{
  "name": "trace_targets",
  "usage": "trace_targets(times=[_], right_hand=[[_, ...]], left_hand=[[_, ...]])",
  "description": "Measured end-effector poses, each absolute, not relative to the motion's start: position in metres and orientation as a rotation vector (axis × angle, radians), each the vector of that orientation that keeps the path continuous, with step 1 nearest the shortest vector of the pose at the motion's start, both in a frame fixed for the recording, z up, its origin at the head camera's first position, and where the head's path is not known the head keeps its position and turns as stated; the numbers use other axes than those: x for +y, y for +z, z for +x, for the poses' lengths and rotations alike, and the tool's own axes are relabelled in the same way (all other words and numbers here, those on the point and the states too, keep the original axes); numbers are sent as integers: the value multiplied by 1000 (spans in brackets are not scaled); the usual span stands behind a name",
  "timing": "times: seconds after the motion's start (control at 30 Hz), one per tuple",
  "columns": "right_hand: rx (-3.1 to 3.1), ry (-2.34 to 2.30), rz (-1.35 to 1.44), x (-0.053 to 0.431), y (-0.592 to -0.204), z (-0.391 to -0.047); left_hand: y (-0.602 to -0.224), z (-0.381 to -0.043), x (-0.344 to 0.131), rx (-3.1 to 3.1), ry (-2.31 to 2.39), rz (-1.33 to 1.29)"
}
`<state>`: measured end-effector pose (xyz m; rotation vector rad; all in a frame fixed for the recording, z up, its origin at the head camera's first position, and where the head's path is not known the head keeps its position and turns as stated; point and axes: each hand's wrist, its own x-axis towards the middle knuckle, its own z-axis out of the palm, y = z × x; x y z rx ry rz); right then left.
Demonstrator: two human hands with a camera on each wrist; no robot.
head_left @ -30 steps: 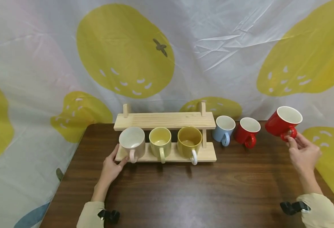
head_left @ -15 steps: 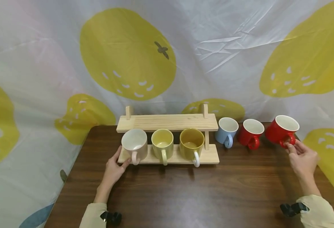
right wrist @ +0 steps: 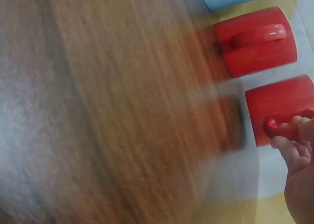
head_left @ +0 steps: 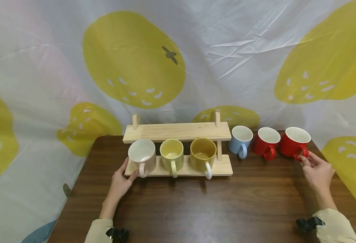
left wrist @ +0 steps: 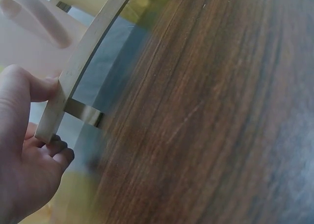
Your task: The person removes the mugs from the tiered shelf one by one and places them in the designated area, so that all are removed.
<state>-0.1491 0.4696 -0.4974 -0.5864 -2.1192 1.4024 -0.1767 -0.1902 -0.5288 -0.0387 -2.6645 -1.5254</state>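
Red mug [head_left: 287,148] at the far right of the table [head_left: 214,209] sits close to upright, its handle [right wrist: 280,131] turned toward the near right; whether the base touches the wood, I cannot tell. The right hand [head_left: 319,172] pinches that handle, while the left hand [head_left: 120,184] grips the left end of the wooden rack [head_left: 178,131], thumb at the lower shelf's near edge, fingers beneath.

Held by the handle alone, the mug could easily tip, so I would favour a steady wrist, a level base and slow movement, loosening the pinch only when the base is surely flat. A gentle left grip seems wise, since 3 mugs stand on that shelf: the pink mug [head_left: 149,165], the pale yellow mug [head_left: 167,163] and the mustard mug [head_left: 197,164].

Sideways room to the left is tight: the other red mug [head_left: 260,147] is just beside, then the blue mug [head_left: 235,145]. The table's far edge and the curtain [head_left: 196,84] lie close behind, and its right edge slants past the right hand. Open room is widest on the near side
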Motion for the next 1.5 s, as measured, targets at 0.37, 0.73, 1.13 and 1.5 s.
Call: trace_targets(times=[0.37, 0.73, 1.13, 1.5], right_hand=[[-2178, 1330, -575, 469, -504, -149], [-2229, 1132, -545, 471, -513, -150], [-2110, 1238, -663, 463, -502, -143], [-1864, 1425, -477, 427, -441, -145]], left_hand=[[-527, -177, -190, -2659, -1511, -33], [-528, -177, -191, -2665, -1523, -26], [-530, -177, -190, -2658, -1519, -33], [-530, -177, -191, -2673, -1524, -32]])
